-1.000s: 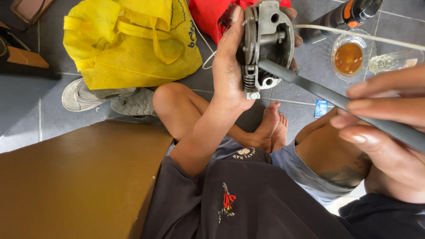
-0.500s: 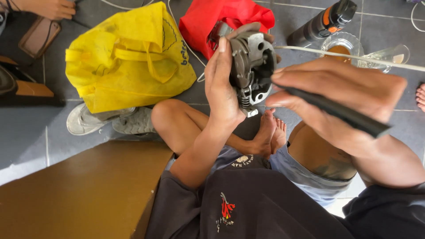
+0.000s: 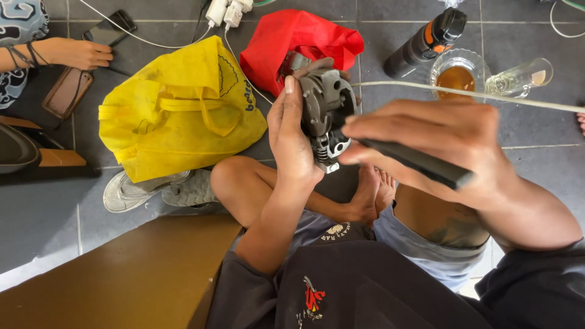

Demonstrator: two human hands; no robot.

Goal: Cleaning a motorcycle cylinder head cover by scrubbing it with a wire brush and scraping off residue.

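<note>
Head view shows your left hand (image 3: 292, 140) wrapped around a grey engine part (image 3: 326, 113) at twelve o'clock, above your crossed legs. Your right hand (image 3: 439, 149) grips a dark tool handle (image 3: 417, 163), its tip at the part's lower edge. Judging by this, work on the part looks underway, unfinished.

Dull grey cast metal on the small engine part (image 3: 326, 113), matt and a little grimy, gripped in the left hand (image 3: 292, 140). Matt black handle on the tool (image 3: 420, 163), looks like plastic or rubber, closed in the right hand (image 3: 439, 143). At ten o'clock, soft crinkled yellow cloth bag (image 3: 177, 109); at twelve, red cloth bag (image 3: 292, 42). At one o'clock, clear glossy glass bowl (image 3: 456, 72). Underneath, matt grey floor tiles (image 3: 536, 152).
</note>
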